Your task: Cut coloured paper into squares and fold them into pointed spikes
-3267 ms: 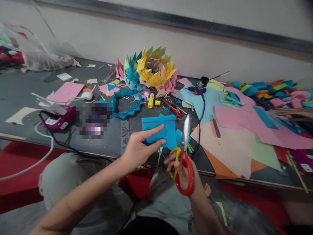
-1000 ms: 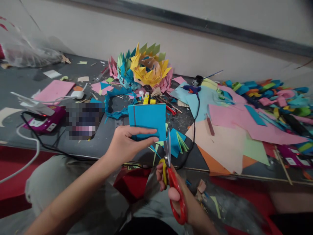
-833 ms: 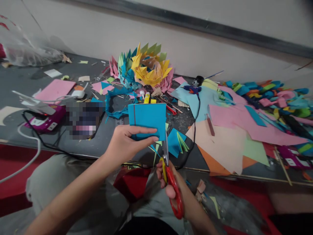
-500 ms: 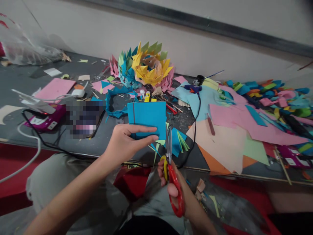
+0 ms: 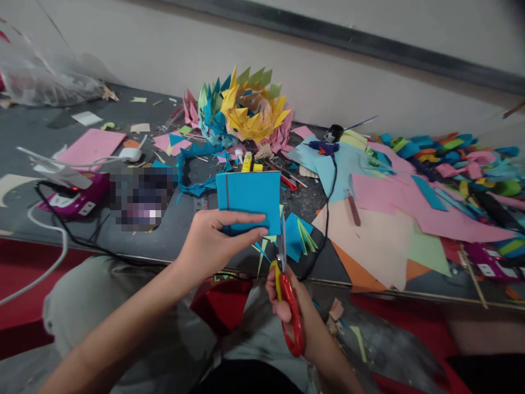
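Between thumb and fingers, my left hand (image 5: 217, 238) pinches a folded piece of blue paper (image 5: 254, 191), held upright above the table's front edge. My right hand (image 5: 283, 295) grips a pair of scissors (image 5: 292, 314) with red and yellow handles, its blades pointing up. Those blades lie along the right edge of the blue paper, close together; whether they touch it I cannot tell. Behind the blades rest blue and light green paper pieces (image 5: 303, 235). A blue spiky paper ring (image 5: 186, 175) lies left of the held paper, and a yellow glue stick (image 5: 246, 162) is just behind it.
Paper crowns (image 5: 254, 117) in several colours stand at the back. A glue gun (image 5: 324, 148) trails its black cord toward the front edge. Coloured sheets (image 5: 369, 235) and a heap of paper strips (image 5: 455, 153) cover the right side. A purple power strip (image 5: 77, 197) sits at left.
The scissor blades have come closer together, and the right hand's grip has closed on the handles. The blue paper has shifted very slightly right.
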`<action>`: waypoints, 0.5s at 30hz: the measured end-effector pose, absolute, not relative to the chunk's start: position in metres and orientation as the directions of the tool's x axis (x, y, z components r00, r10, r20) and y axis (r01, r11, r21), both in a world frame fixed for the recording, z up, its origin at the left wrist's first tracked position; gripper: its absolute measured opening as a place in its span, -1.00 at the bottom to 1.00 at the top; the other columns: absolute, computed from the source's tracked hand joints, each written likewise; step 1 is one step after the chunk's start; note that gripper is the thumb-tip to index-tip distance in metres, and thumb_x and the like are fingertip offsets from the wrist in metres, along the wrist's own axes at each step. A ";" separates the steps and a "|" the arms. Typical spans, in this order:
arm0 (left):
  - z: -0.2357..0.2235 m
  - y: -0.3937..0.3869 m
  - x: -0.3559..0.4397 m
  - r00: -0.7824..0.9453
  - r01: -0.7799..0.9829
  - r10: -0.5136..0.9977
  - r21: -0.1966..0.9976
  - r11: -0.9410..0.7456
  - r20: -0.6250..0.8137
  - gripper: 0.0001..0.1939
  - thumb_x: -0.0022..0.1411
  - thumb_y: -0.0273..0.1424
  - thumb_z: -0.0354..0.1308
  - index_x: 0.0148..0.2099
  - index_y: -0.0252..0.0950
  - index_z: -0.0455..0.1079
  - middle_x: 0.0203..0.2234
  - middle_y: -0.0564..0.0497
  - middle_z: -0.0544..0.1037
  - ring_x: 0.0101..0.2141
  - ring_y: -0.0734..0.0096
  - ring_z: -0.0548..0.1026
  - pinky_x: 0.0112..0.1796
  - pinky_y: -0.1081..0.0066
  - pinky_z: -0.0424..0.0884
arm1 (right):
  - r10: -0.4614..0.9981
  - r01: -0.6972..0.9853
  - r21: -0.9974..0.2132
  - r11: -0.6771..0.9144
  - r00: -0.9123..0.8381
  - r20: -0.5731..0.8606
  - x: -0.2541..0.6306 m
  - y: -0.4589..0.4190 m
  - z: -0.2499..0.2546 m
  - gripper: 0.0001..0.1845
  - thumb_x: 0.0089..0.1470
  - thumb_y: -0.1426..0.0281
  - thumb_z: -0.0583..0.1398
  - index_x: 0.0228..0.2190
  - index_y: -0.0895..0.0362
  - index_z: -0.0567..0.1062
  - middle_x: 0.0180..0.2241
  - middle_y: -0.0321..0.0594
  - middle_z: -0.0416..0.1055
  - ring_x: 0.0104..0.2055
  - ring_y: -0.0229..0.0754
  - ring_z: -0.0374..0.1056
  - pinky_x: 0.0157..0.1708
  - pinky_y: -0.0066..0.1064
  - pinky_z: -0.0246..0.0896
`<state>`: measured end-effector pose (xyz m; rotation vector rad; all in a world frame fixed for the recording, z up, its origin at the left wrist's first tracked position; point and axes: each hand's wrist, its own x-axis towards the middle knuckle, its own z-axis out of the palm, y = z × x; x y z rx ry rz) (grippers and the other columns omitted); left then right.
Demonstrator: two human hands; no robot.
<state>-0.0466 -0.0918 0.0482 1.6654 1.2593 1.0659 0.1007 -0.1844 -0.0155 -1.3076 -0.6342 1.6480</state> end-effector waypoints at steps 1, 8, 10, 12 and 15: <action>0.048 -0.092 -0.046 0.156 0.325 0.975 0.924 -0.204 0.161 -0.84 -0.08 -0.35 0.31 -0.35 -0.22 0.56 -0.44 0.07 0.61 -0.41 0.31 0.56 -0.36 0.46 0.50 | 0.873 -0.339 -0.817 -0.466 -0.024 -0.488 0.102 -0.185 -0.017 -0.60 0.00 0.02 0.08 -0.45 0.11 0.39 -0.61 -0.36 0.33 -0.76 -0.40 0.08 -0.78 -0.54 -0.08; 0.050 -0.092 -0.046 0.152 0.323 0.972 0.921 -0.220 0.179 -0.85 -0.09 -0.36 0.32 -0.36 -0.22 0.56 -0.45 0.08 0.61 -0.42 0.32 0.56 -0.37 0.47 0.50 | 0.855 -0.328 -0.803 -0.497 -0.030 -0.517 0.105 -0.184 -0.033 -0.60 -0.05 0.00 0.10 -0.52 0.09 0.36 -0.78 -0.42 0.21 -0.76 -0.33 0.09 -0.78 -0.53 -0.04; 0.048 -0.092 -0.045 0.163 0.307 0.969 0.924 -0.227 0.184 -0.85 -0.08 -0.37 0.31 -0.36 -0.23 0.56 -0.45 0.07 0.61 -0.43 0.33 0.56 -0.38 0.49 0.50 | 0.878 -0.342 -0.820 -0.459 -0.032 -0.478 0.102 -0.182 -0.032 -0.61 -0.10 0.01 0.14 -0.54 0.09 0.34 -0.78 -0.42 0.20 -0.74 -0.32 0.13 -0.78 -0.53 0.01; 0.044 -0.094 -0.042 0.190 0.284 0.966 0.932 -0.227 0.177 -0.85 -0.05 -0.37 0.30 -0.34 -0.24 0.56 -0.43 0.06 0.61 -0.42 0.33 0.56 -0.39 0.50 0.49 | 0.911 -0.344 -0.854 -0.391 -0.014 -0.412 0.100 -0.178 -0.026 -0.63 -0.15 0.05 0.21 -0.53 0.09 0.34 -0.71 -0.39 0.28 -0.71 -0.32 0.18 -0.74 -0.51 0.10; 0.035 -0.099 -0.035 0.276 0.248 0.951 0.945 -0.211 0.140 -0.82 0.01 -0.36 0.25 -0.28 -0.26 0.55 -0.39 0.02 0.61 -0.37 0.32 0.56 -0.35 0.51 0.49 | 0.956 -0.294 -0.928 -0.230 0.108 -0.271 0.102 -0.170 -0.014 -0.68 -0.19 0.16 0.28 -0.48 0.08 0.33 -0.57 -0.32 0.41 -0.66 -0.28 0.28 -0.64 -0.42 0.25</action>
